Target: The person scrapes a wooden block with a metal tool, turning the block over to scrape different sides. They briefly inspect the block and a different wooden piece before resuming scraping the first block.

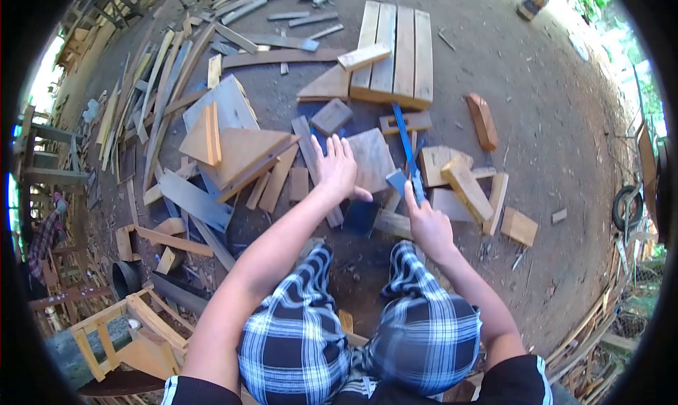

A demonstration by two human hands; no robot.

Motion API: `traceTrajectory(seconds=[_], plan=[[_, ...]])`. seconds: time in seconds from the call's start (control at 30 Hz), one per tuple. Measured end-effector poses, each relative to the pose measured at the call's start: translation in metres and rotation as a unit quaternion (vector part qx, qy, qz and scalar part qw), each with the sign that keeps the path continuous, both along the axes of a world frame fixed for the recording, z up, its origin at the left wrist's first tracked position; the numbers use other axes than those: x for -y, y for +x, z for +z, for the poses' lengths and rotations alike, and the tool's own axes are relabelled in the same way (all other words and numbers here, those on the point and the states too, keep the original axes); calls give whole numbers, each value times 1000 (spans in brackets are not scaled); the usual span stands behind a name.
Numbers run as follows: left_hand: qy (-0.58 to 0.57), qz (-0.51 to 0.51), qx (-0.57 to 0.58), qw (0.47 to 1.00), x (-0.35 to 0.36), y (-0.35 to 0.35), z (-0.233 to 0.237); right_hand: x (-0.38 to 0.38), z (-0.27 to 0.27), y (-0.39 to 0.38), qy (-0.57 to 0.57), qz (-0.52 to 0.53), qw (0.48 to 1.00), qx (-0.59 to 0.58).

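Note:
Near the middle of the head view, my left hand (337, 168) lies palm down with its fingers stretched out, at the left edge of a grey-brown board (370, 158). My right hand (429, 225) is closed around a blue-grey tool (417, 186), its index finger pointing forward along it. A small grey-blue block (397, 182) is beside that finger; whether it belongs to the tool I cannot tell. A long blue strip (404, 135) extends forward from the tool. A brown block (331, 116) sits just beyond my left fingertips.
A slatted wooden piece (394, 52) stands at the back. Large boards (247, 154) and loose sticks (159, 87) lie to the left. Blocks (466, 189) and a reddish block (482, 122) are at the right. A wooden frame (106, 334) is at lower left.

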State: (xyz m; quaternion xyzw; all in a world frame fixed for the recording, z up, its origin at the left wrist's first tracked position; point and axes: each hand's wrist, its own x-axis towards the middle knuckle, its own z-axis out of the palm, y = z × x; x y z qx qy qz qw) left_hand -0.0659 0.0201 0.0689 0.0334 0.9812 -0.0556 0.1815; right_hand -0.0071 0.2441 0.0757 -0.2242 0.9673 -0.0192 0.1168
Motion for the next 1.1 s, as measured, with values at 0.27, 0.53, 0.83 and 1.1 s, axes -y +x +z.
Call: traceTrajectory(seconds=[0.27,0.53,0.83,1.1], plan=[[18,15,26,999,0,0,4,54,-28,-79,-62,-1,995,-74],[25,17,0,1000,0,1,-4,4,14,-4,5,-3,999,35],[22,20,8,1000,0,1,2,29,-18,-45,-56,8,995,-77],[40,18,3,999,1,0,-4,25,-12,-41,-51,1,997,-49]])
